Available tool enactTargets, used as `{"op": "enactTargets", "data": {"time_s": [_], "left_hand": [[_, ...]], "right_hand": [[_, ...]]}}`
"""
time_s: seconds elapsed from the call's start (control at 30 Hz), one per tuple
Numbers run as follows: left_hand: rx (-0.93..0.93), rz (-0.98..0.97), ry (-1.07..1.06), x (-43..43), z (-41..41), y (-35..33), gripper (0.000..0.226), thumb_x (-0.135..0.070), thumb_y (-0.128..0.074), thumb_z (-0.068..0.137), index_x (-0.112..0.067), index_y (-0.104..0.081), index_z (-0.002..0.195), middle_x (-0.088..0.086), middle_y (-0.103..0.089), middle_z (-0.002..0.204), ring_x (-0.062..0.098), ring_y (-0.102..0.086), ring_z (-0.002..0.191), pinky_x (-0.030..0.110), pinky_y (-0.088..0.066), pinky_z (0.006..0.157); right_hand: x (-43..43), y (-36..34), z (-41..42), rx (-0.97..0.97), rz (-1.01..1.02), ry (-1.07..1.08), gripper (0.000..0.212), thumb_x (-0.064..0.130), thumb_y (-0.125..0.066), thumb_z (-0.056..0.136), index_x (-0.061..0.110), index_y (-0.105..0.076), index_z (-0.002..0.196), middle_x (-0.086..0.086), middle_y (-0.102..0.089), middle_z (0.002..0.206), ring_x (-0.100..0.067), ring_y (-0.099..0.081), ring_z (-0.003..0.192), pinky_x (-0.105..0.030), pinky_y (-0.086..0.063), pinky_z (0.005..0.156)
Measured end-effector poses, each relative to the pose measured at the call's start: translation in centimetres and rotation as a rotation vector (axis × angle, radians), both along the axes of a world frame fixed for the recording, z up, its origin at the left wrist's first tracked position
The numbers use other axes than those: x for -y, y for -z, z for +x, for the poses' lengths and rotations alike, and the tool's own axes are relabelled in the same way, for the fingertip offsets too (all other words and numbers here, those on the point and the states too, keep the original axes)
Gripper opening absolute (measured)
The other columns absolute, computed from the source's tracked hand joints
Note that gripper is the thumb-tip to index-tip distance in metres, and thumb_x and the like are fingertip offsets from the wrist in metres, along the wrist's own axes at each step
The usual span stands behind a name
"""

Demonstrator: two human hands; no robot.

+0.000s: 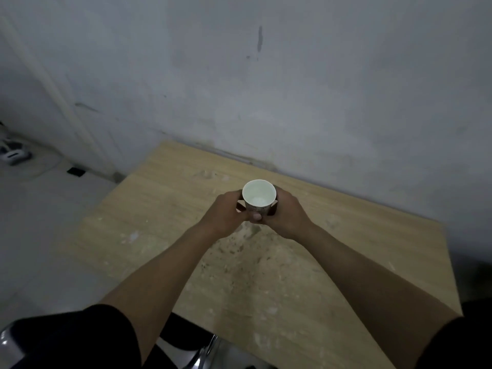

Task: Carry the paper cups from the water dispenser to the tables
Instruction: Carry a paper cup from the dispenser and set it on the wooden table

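Okay, both hands are wrapping round one upright paper cup (259, 196) over the middle of the wooden counter (359, 249), the left hand (226, 213) curling on its left side and the right hand (286, 218) on its right, so each grip is holding the cup wall. Its white inside is showing pale at the bottom; whether water is sitting in it, or its base is touching the counter, I cannot tell.
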State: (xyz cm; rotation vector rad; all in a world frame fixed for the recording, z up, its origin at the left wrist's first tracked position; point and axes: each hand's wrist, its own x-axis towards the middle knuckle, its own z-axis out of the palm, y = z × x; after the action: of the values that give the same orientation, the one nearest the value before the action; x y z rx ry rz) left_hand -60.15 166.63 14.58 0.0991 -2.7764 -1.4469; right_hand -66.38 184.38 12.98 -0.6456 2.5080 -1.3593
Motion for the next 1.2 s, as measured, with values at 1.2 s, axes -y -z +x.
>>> {"op": "enactTargets", "data": {"time_s": [1.2], "left_hand": [[0.193, 0.22, -0.379, 1.9, 4.8, 20.5, 0.059, -0.007, -0.086, 0.064, -0.034, -0.065, 0.112, -0.018, -0.074, 0.088, -0.005, -0.069, 0.08, 0.014, -0.052, 0.068]], "right_hand": [[4.8, 20.9, 1.7, 0.108, 0.124, -0.159, 0.071, 0.028, -0.087, 0.067, 0.028, -0.06, 0.133, 0.007, -0.07, 0.122, -0.022, -0.057, 0.108, -0.033, -0.045, 0.082]]}}
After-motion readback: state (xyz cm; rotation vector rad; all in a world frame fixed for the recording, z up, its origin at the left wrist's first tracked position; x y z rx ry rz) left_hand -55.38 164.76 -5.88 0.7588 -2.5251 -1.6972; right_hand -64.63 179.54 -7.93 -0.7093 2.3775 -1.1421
